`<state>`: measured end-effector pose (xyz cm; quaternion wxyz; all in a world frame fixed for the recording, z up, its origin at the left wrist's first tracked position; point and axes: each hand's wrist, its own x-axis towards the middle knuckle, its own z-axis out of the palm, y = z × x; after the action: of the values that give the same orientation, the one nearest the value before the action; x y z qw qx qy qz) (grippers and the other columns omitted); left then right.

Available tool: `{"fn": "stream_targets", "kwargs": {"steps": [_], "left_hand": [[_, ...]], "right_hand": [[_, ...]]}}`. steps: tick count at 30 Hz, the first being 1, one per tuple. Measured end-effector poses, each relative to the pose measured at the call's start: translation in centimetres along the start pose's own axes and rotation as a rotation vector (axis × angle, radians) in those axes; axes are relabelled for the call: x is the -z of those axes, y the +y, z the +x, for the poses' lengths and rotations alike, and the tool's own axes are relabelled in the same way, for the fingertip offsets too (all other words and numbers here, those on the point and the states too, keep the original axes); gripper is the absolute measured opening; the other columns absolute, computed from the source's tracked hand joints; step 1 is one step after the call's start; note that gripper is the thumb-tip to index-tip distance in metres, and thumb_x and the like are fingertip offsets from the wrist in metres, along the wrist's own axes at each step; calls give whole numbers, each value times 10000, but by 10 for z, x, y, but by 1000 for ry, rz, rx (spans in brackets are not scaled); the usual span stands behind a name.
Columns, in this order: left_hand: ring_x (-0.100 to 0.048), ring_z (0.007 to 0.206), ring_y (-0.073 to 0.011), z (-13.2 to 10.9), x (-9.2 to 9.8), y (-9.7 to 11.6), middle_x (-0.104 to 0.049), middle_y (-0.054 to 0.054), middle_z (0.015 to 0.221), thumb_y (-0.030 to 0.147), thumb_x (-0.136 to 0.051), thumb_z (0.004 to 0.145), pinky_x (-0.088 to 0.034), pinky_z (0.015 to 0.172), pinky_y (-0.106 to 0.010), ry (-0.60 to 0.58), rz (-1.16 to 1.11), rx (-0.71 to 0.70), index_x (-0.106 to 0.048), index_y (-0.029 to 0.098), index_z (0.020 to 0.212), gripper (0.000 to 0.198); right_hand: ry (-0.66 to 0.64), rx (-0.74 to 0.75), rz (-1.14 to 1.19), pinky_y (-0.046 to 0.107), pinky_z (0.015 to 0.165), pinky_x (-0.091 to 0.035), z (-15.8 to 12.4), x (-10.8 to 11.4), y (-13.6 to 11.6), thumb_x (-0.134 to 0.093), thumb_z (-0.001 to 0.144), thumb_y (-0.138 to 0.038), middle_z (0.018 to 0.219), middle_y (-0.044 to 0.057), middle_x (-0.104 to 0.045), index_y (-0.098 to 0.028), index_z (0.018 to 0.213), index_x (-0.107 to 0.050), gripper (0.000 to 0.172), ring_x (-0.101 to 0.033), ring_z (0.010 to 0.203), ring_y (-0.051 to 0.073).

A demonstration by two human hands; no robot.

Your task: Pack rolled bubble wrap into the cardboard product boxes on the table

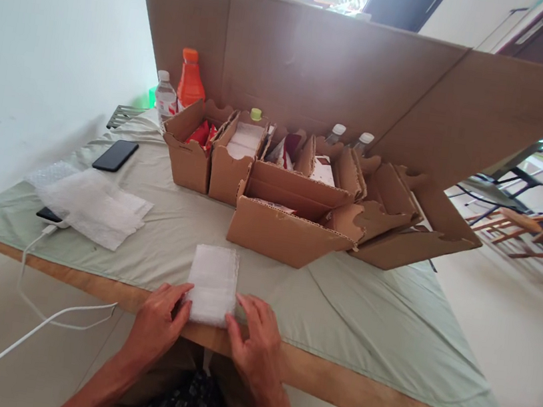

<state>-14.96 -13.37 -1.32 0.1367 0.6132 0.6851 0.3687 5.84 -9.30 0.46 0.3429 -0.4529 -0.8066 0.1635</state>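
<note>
A neat rectangular stack of white bubble wrap (213, 283) lies flat at the table's front edge. My left hand (164, 313) grips its left side, thumb and fingertips against the edge. On the opposite side, my right hand (255, 336) holds the right edge in the same way. Whether the layers are sheets or bags, I cannot tell. Farther left, loose translucent bubble wrap (94, 202) is spread in a crumpled heap, partly covering a dark device (49, 215) with a white cable plugged in.
Several open cardboard boxes (292, 233) stand beyond the stack, some holding packets. Behind them rises a large cardboard panel (303, 53). A black phone (115, 155), an orange bottle (191, 81) and a clear bottle (165, 94) are at the left. A white cable (31, 335) hangs off the front edge.
</note>
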Motion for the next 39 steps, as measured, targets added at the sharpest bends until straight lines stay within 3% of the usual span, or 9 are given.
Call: {"fn": "stream_targets", "kwargs": {"steps": [6,11,14,18,21,25,31,35,39], "left_hand": [[-679,845,-255,-2,-5,-2,-724,-79,904,274,-500,941,-553,795,-412,13,40,-10,-670,180,1180,308],[-607,1197,-281,-12,13,-1,-627,-137,1323,305,-599,925,-507,991,-429,46,83,-270,-590,212,1315,401],[-642,1111,-234,-13,18,0,-710,-74,1176,236,-589,934,-499,968,-378,-20,34,-367,-649,244,1205,278],[-680,834,-210,6,7,1,-753,-43,907,292,-541,957,-527,781,-341,-44,-4,-204,-703,224,1075,211],[-682,823,-237,27,-4,2,-754,-64,897,332,-539,943,-535,785,-374,-33,12,-104,-724,214,1028,235],[-679,891,-268,39,-6,5,-724,-96,954,389,-542,938,-545,816,-417,-5,2,-26,-691,181,1121,314],[-666,1118,-266,7,-1,18,-675,-134,1262,520,-613,896,-535,949,-395,-57,-647,451,-582,176,1311,540],[-634,1193,-263,-7,-13,34,-686,-109,1282,472,-696,860,-480,1027,-353,-207,-1090,556,-608,198,1305,530],[-682,935,-215,-1,-17,46,-751,-68,1044,434,-718,834,-528,819,-274,-210,-1095,548,-666,188,1203,447]], "right_hand": [[-288,332,-122,493,1005,-458,5,4,-4,-577,898,-98,1343,113,-637,-212,1241,-605,362,-543,1265,299],[-354,258,1,414,910,-498,20,5,-1,-514,957,-80,1070,60,-747,-203,1166,-643,275,-663,974,218],[-417,135,111,380,940,-509,22,9,1,-548,969,-135,1081,33,-761,-222,1176,-668,254,-684,990,201],[-311,0,69,379,953,-525,22,9,4,-558,967,-179,1156,69,-743,-213,1184,-679,251,-676,1077,220],[-173,108,-90,468,976,-496,23,5,2,-602,922,-178,1271,132,-667,-202,1216,-656,299,-616,1148,284],[-307,246,-165,495,999,-466,31,-5,0,-662,869,-145,1317,125,-644,-226,1299,-603,442,-581,1195,300],[-195,-176,211,405,932,-505,43,-18,2,-603,894,-178,1170,89,-730,-210,1237,-647,347,-661,1047,252],[-278,-349,636,299,808,-529,29,-12,-12,-566,929,-305,1013,36,-734,-221,1153,-677,264,-667,911,197],[-250,-350,553,389,1054,-421,22,12,-8,-645,870,-355,1274,85,-635,-232,1172,-684,328,-575,1178,249]]}}
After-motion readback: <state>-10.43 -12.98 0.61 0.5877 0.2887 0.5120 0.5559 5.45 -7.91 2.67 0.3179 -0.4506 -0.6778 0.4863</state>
